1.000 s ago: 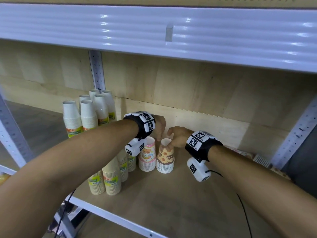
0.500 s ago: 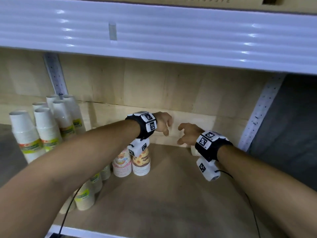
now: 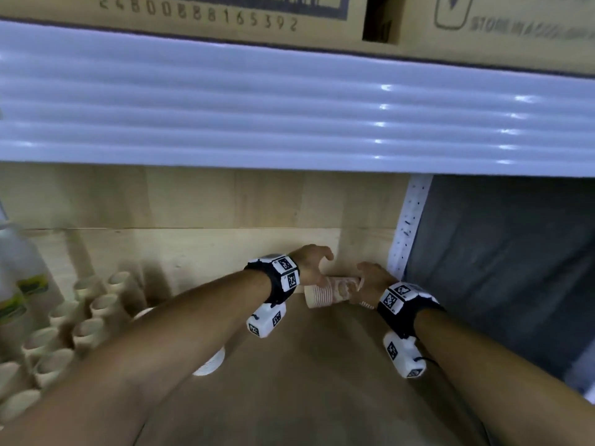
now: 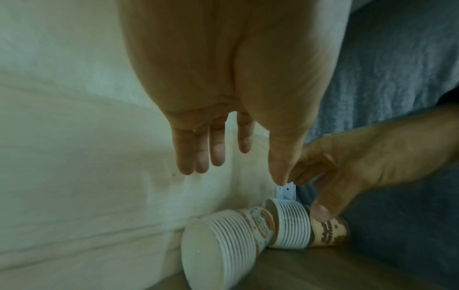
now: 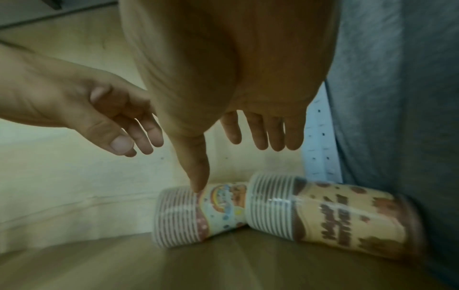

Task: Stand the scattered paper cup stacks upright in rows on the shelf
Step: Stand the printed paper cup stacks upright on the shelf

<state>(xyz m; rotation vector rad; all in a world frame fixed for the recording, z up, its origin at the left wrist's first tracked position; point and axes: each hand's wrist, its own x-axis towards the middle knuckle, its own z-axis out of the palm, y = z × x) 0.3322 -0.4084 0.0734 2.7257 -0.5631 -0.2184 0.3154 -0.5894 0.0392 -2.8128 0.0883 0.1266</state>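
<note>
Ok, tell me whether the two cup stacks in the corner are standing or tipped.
Tipped: both cup stacks lie on their sides, end to end, against the back board.

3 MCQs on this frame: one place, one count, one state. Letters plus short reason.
1. Where do the fallen cup stacks lie?
A. against the back board near the right upright
B. at the shelf's front edge
C. on the cardboard box above

2. How many stacks lie on their sides there?
A. one
B. two
C. four

3. What is the left hand doing?
A. gripping a stack
B. resting flat on the shelf
C. open above the stacks, holding nothing

Key: 1 A, both wrist views show them along the back board by the perforated upright. 2 B, two lie end to end. 3 C, its fingers hang straight, clear of the cups.
</note>
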